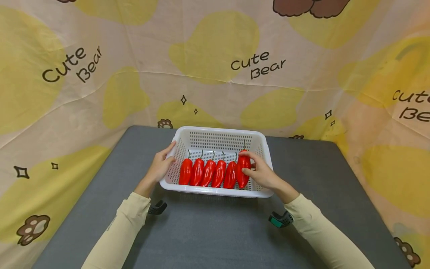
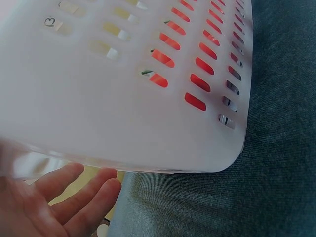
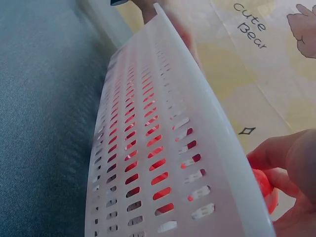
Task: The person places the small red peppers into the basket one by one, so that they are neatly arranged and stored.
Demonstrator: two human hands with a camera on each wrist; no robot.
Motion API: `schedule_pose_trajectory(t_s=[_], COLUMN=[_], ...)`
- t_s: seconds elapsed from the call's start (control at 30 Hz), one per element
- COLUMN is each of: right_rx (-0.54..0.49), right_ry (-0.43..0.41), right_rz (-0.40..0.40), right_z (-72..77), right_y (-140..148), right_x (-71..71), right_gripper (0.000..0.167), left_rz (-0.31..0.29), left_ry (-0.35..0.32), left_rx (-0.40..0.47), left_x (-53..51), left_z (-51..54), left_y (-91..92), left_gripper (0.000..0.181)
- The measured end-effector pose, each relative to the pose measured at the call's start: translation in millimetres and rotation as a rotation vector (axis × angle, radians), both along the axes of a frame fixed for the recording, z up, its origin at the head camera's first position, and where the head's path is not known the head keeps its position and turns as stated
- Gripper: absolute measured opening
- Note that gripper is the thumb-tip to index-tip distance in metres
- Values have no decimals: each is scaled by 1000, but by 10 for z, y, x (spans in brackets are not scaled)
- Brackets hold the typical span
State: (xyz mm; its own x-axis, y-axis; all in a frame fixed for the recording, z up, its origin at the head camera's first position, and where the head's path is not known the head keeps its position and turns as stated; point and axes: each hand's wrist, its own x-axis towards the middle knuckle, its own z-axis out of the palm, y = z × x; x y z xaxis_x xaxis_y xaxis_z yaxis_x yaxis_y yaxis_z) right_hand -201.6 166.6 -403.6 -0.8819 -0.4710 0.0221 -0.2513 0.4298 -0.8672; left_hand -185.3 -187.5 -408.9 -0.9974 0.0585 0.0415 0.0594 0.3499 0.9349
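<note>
A white plastic basket (image 1: 215,191) with slotted walls sits on the grey table. Red peppers (image 1: 208,173) with thin green stems lie side by side along its near side. At the basket's right end, my right hand (image 1: 262,173) pinches the rightmost red pepper (image 1: 242,170) between thumb and fingers. The right wrist view shows part of that pepper (image 3: 266,190) beyond the rim, partly hidden by the hand. My left hand (image 1: 158,167) holds the basket's left edge, thumb at the rim. In the left wrist view, its fingers (image 2: 94,207) extend beside the basket's outer wall (image 2: 123,128).
The grey table (image 1: 208,231) extends around the basket on both sides and in front. A patterned cloth (image 1: 215,48) with printed words hangs behind and at the sides. Dark straps (image 1: 281,219) are on both wrists.
</note>
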Motion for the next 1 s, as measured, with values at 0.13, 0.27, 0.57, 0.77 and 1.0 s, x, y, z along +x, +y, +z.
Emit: schedule_pose_trajectory(t_s=[0.13,0.27,0.57,0.77,1.0], right_rx=[51,88,122,169,263], right_ry=[-6,-32,-54,-59,-4], right_rz=[-28,-61,-76,-94,-52], right_z=[-15,-14,5,10,-10], right_y=[-7,-25,-84,-106,-129], right_x=[-11,-25,-61,-94,-160], right_gripper=[53,55,57,58,57], left_rz=[-3,3,15,22,30], left_ry=[4,1,29,60,79], left_rx=[-7,-14,-7,-16,-31], left_x=[-1,14,-161,-239,-245], left_z=[3,11,-261,-435,-437], left_y=[6,15,-80,-115,-102], left_gripper=[63,62,63,65,66])
